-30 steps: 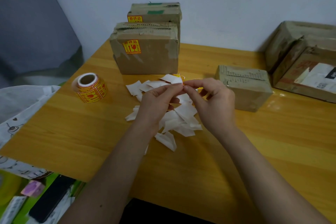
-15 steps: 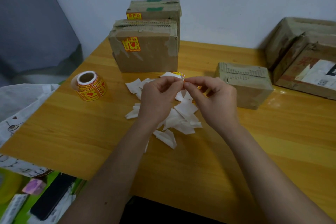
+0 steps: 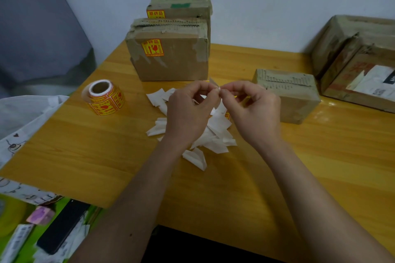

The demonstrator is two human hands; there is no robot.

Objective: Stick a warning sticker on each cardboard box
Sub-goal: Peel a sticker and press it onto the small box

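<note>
A small warning sticker (image 3: 218, 88) is pinched between the fingertips of the left hand (image 3: 188, 113) and the right hand (image 3: 254, 111), raised above a heap of white backing scraps (image 3: 215, 141); it is judged that the backing is being picked away at an edge, which is mostly hidden. The unlabelled cardboard box (image 3: 292, 100) is kept just beside the right hand, ready for labelling. Two labelled boxes (image 3: 171, 57) are set back by the wall, and the sticker roll (image 3: 103, 97) is left standing on the wooden table (image 3: 85, 156), near the left hand.
</note>
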